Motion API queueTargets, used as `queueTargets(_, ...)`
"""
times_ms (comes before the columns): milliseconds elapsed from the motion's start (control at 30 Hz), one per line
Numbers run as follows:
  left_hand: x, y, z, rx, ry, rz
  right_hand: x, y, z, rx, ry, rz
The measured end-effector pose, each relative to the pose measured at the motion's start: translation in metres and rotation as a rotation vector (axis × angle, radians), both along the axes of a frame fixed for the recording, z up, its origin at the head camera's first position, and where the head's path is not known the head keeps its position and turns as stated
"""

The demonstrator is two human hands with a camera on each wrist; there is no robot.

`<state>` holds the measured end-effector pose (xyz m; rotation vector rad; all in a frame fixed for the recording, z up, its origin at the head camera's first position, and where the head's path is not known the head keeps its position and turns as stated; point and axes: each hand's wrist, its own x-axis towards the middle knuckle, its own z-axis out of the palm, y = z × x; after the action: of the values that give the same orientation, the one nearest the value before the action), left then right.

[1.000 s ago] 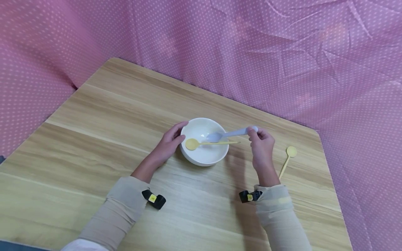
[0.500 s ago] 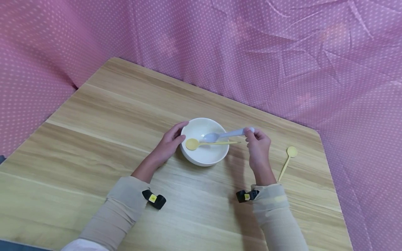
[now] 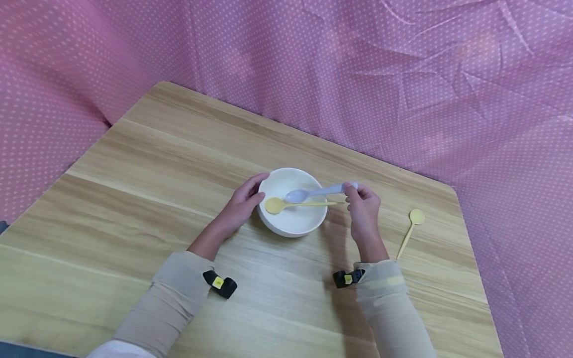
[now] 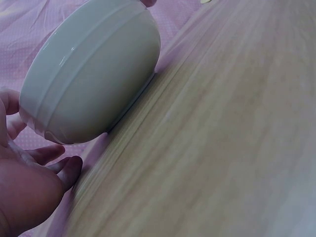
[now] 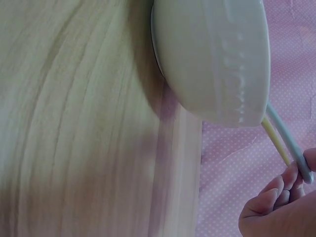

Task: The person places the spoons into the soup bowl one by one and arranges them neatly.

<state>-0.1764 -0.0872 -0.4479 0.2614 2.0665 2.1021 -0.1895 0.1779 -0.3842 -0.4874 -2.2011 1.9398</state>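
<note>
A white bowl (image 3: pixel 297 224) stands upright on the table, its ridged outer wall (image 4: pixel 98 74) filling much of the left wrist view. My left hand (image 3: pixel 239 206) holds its left side, thumb and forefinger spread along the rim. With thumb and fingertips, my right hand (image 3: pixel 364 214) pinches the handle end of a light blue spoon (image 3: pixel 323 190), whose head is over the inside of the bowl. Just in front of it, a yellow spoon (image 3: pixel 274 205) lies across the bowl, head to the left. Its handle (image 5: pixel 275 139) sticks out past the right rim, below the blue handle (image 5: pixel 285 131).
Another yellow spoon (image 3: pixel 417 217) lies on the wooden table (image 3: pixel 147 164), right of my right forearm. Pink dotted cloth (image 3: pixel 286 64) hangs behind the table and at its sides. Each wrist carries a small black camera (image 3: pixel 220 284).
My right hand has shifted left in small steps, bringing the light blue spoon farther over the bowl. My left hand, the bowl and the yellow spoons stay practically where they were.
</note>
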Motion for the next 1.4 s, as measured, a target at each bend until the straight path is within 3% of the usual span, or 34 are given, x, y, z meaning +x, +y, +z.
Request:
queueTargets(967,0.0,0.0,0.0,0.017,0.0,-0.001,-0.004,-0.008,-0.012,-0.017,-0.007,0.015)
queueTargets(1400,0.001,0.0,0.001,0.015,-0.005,-0.004,-0.007,-0.008,-0.017,0.006,-0.058,0.033)
